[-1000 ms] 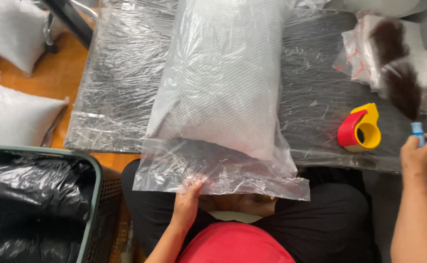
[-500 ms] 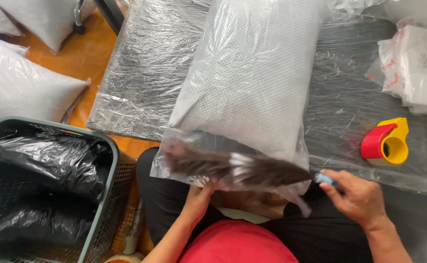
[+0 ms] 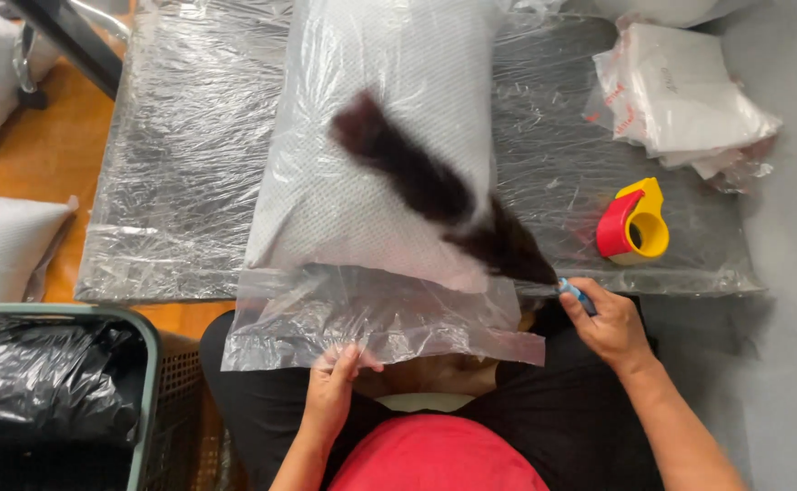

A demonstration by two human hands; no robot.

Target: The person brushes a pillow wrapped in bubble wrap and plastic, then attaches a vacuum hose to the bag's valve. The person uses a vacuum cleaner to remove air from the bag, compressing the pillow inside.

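Left hand: the left hand (image 3: pixel 333 389) lies low in the view, over the lap, fingers spread flat and pressing on the loose open end of the clear plastic bag (image 3: pixel 376 318); thumb on top of the film, nothing clenched.

Right hand: the right hand (image 3: pixel 610 325) is closed around the small blue handle (image 3: pixel 573 293) of a dark brown, blurred brush-like bundle of hair (image 3: pixel 435 191); only the tip of the handle shows past the fingers.

Bundle: it stretches diagonally up and to the left from the right hand, across the top of the bag; blurred, so its exact form is hard to tell, and I cannot tell whether it touches the bag.

Bag: a long clear plastic bag stuffed with white, finely textured filling (image 3: pixel 371 136); it lies lengthwise on the table, its empty flat end hanging over the near edge onto the lap.

Table: a dark table wrapped in shiny crinkled plastic film (image 3: pixel 180 182).

Dispenser: a red and yellow tape dispenser (image 3: pixel 633 223) stands on the table, right of the bag, just above the right hand, apart from it.

Pile: crumpled white plastic bags (image 3: pixel 680 95) at the far right corner.

Basket: a green-rimmed basket (image 3: pixel 148 364) at lower left, holding black plastic bags (image 3: pixel 44 382).

Floor: white filled bags (image 3: pixel 3 245) on orange floor at left.
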